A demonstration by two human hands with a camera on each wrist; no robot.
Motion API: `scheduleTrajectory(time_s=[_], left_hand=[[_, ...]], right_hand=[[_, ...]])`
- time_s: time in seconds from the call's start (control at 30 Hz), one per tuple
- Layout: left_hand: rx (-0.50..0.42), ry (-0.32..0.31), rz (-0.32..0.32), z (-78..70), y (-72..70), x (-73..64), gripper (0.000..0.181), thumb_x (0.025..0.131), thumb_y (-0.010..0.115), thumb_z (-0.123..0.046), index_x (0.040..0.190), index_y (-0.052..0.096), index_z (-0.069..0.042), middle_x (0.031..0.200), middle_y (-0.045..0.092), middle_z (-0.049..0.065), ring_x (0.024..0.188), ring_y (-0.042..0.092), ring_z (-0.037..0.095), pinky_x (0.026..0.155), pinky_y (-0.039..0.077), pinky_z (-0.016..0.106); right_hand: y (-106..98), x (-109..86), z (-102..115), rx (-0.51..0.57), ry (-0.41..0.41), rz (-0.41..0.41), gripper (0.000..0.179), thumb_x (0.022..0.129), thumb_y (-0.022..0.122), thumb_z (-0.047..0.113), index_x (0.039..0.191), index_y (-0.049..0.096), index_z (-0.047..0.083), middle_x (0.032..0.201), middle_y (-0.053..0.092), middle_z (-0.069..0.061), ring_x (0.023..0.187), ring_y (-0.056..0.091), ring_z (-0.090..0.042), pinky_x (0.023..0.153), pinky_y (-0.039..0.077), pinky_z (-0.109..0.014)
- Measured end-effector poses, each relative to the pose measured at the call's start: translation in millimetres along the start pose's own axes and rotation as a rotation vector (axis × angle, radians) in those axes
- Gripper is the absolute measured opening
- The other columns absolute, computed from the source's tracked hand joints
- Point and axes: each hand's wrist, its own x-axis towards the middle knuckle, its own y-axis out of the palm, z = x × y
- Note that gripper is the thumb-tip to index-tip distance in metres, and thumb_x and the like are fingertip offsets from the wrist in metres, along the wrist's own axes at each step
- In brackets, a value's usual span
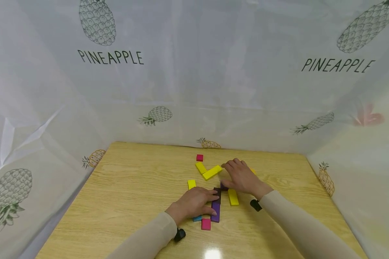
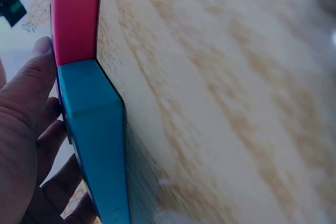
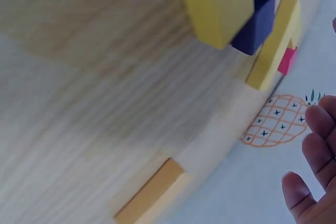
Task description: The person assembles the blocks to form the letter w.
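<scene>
My left hand point(image 1: 192, 203) rests over a black block point(image 1: 217, 199) and a purple block point(image 1: 215, 216) lying end to end on the table, its fingers on the black one and its thumb at the purple one. Close under that hand sit a blue block point(image 2: 100, 145) and a pink block point(image 2: 76, 24), end to end in the left wrist view. My right hand point(image 1: 243, 177) hovers with loosely bent fingers, thumb right at a dark purple block point(image 1: 224, 187). Just below it lies a yellow block point(image 1: 233, 198). The right wrist view shows nothing between its fingers point(image 3: 319, 121).
Two yellow blocks point(image 1: 212, 172) meet at an angle farther back, with a small red block point(image 1: 199, 157) behind them. Another yellow block point(image 1: 191, 184) lies beyond the left hand. An orange block point(image 3: 152, 192) is partly hidden behind the right hand. Pineapple-printed sheeting point(image 1: 194, 79) surrounds the wooden table point(image 1: 126, 187).
</scene>
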Motion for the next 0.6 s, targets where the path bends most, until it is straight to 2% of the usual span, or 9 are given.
scheduleTrajectory(time_s=[0.2, 0.37, 0.6], left_hand=[[0.014, 0.006, -0.009, -0.1, -1.2, -1.8, 0.061, 0.1, 0.061, -0.061, 0.152, 0.059, -0.028, 0.161, 0.05, -0.009, 0.145, 0.053, 0.015, 0.122, 0.042, 0.036], [0.025, 0.019, -0.015, -0.3, -2.9, -2.3, 0.06, 0.1, 0.062, -0.059, 0.151, 0.061, -0.026, 0.16, 0.052, -0.008, 0.144, 0.054, 0.014, 0.12, 0.043, 0.036], [0.031, 0.041, -0.038, 0.8, -0.4, -2.1, 0.06, 0.1, 0.062, -0.059, 0.15, 0.062, -0.026, 0.159, 0.054, -0.007, 0.142, 0.056, 0.013, 0.119, 0.044, 0.034]], right_hand=[[1, 27.8, 3, -0.024, 0.006, 0.034, 0.054, 0.098, 0.075, 0.04, 0.137, 0.064, 0.004, 0.129, 0.067, -0.014, 0.119, 0.058, -0.036, 0.1, 0.05, -0.057], [9, 49.8, 9, -0.047, 0.02, 0.133, 0.059, 0.098, 0.073, 0.048, 0.139, 0.064, 0.007, 0.132, 0.066, -0.012, 0.122, 0.057, -0.034, 0.104, 0.049, -0.057], [28, 70.8, 19, -0.092, -0.024, 0.234, 0.064, 0.098, 0.069, 0.058, 0.14, 0.064, 0.01, 0.133, 0.065, -0.01, 0.122, 0.056, -0.033, 0.103, 0.049, -0.054]])
